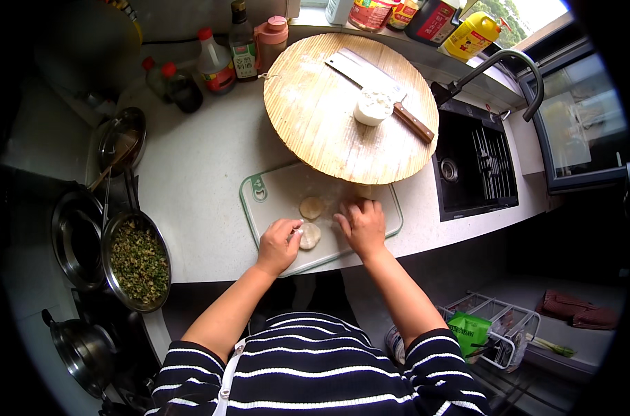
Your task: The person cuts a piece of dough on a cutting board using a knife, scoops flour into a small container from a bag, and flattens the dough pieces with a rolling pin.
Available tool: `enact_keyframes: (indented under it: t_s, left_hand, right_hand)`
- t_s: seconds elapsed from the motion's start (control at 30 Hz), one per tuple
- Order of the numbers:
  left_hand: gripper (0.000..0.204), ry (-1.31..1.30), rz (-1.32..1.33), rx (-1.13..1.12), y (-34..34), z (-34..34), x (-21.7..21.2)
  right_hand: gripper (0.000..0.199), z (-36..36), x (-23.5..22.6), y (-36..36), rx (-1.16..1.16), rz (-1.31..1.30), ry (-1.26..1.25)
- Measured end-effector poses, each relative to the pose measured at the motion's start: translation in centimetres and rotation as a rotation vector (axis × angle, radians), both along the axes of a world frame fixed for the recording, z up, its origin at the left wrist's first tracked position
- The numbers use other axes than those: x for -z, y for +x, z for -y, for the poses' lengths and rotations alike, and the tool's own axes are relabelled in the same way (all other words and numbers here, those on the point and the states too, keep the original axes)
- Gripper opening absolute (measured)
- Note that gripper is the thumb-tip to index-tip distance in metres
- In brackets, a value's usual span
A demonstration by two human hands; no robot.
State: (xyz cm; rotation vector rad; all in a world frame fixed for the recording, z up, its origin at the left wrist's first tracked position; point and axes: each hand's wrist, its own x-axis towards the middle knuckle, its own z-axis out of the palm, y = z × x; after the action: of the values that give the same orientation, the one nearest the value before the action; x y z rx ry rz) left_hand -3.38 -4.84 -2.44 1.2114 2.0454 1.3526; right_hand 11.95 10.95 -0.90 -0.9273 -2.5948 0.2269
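Note:
A pale cutting board (273,220) with a green rim lies at the counter's front edge, dusted with flour. Two flat dough discs rest on it: a near dough disc (310,236) and a slightly smaller far dough disc (312,206). My left hand (279,246) has curled fingers closed at the left edge of the near disc. My right hand (362,225) is over the board's right side, fingers bent and apart, with nothing visible in them. Just beyond its fingertips, a further dough piece (362,190) shows partly under the round lid's edge.
A round woven lid (308,104) behind the board carries a cleaver (413,123) and a white tub of flour (373,109). The black sink (467,166) is at right. A pan of chopped green filling (140,260) stands left. Several bottles line the back.

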Motion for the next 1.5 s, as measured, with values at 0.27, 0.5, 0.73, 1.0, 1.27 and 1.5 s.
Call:
enact_keyframes:
  t_s: [0.27, 0.5, 0.73, 1.0, 1.27, 1.5]
  left_hand:
    - [0.020, 0.032, -0.133, 0.006, -1.0, 0.0, 0.8]
    - [0.021, 0.047, -0.217, 0.020, -1.4, -0.1, 1.2]
    - [0.023, 0.053, -0.194, 0.010, -1.2, -0.2, 1.7]
    - [0.024, 0.073, -0.195, 0.007, -1.2, 0.0, 1.9]
    - [0.028, 0.033, -0.180, 0.018, -1.0, -2.1, 1.5]
    - [0.044, -0.349, -0.430, 0.098, 0.0, -6.6, 1.5]
  right_hand:
    - [0.037, 0.5, 1.1, 0.4, 0.117, -0.311, -0.447]
    - [0.044, 2.3, 0.7, 0.7, 0.230, -0.068, -0.372]
    - [0.084, 4.4, 3.3, 1.2, -0.129, 0.250, -0.069]
    - [0.079, 4.0, 2.0, 0.1, -0.086, 0.311, -0.202]
    - [0.021, -0.4, 0.4, 1.7, 0.182, -0.368, -0.539]
    - [0.030, 2.9, 1.7, -0.8, 0.282, 0.048, -0.383]
